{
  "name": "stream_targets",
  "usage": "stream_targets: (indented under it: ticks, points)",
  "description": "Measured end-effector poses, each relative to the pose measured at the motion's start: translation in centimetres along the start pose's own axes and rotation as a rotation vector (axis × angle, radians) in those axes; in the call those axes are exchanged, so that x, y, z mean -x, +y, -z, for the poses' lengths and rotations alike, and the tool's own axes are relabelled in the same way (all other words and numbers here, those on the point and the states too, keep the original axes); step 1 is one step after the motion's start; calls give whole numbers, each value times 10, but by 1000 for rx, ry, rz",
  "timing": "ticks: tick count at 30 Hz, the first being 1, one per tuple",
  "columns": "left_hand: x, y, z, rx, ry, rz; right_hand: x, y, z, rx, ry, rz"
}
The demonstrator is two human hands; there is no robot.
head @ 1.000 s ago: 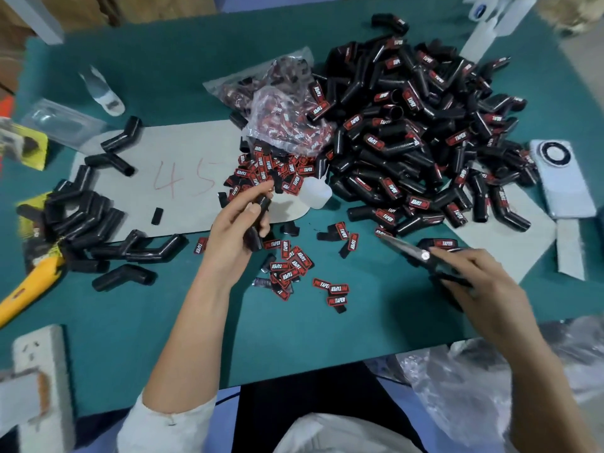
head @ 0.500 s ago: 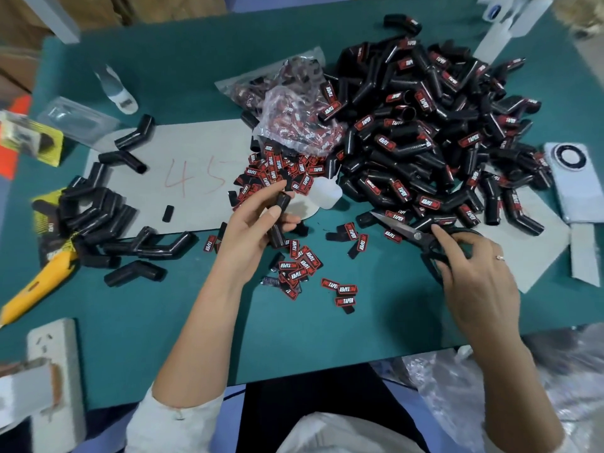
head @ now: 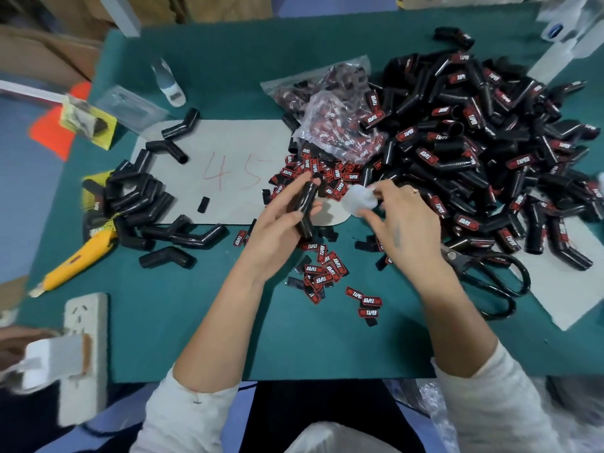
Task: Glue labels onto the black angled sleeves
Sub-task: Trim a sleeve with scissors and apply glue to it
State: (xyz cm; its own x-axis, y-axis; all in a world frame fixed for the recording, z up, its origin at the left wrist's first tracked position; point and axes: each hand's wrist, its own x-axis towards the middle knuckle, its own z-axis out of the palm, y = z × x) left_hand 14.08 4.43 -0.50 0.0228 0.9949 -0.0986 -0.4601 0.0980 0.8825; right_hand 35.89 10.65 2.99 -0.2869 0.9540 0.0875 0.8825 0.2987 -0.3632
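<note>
My left hand [head: 277, 237] grips a bare black angled sleeve [head: 305, 207] above the green table, fingers curled round it. Just to its right, my right hand [head: 405, 223] pinches a small white glue bottle [head: 359, 199] at its top. Red-and-black labels [head: 323, 269] lie loose on the cloth below both hands, and more spill from a clear bag [head: 336, 125]. A big heap of labelled sleeves [head: 474, 142] fills the right side. Unlabelled sleeves [head: 140, 204] are piled at the left.
Black scissors [head: 490, 282] lie on the table right of my right wrist. A yellow utility knife [head: 78, 259] and a white power strip [head: 85, 351] sit at the left. A grey sheet [head: 228, 197] marked 45 lies under the middle. A second glue bottle [head: 166, 83] stands far left.
My right hand let go of the scissors, which now lie on the table, and moved left to take the white glue bottle. My left hand still holds the sleeve.
</note>
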Motion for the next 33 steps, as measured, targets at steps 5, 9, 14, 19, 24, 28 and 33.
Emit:
stream_targets:
  ticks: [5, 9, 14, 19, 24, 28, 33]
  points:
    - [-3, -5, 6, -6, -12, -4, -1, 5, -9, -212, 56, -14]
    - [-4, -3, 6, -1, -12, -18, 1, 10, -2, -760, 63, -13]
    - [-2, -5, 6, 11, -15, -21, 1, 9, 4, -1001, 43, -50]
    - [2, -5, 3, 46, -6, -24, 2, 11, -2, -1127, -34, -65]
    - [4, -1, 0, 98, 2, -38, 1, 2, 0, -1271, -45, -74]
    - [4, 2, -3, 167, -6, -52, -9, -7, 10, -1443, -8, -148]
    - [6, 5, -1, 283, -71, -26, -8, 1, 11, -1627, -11, -212]
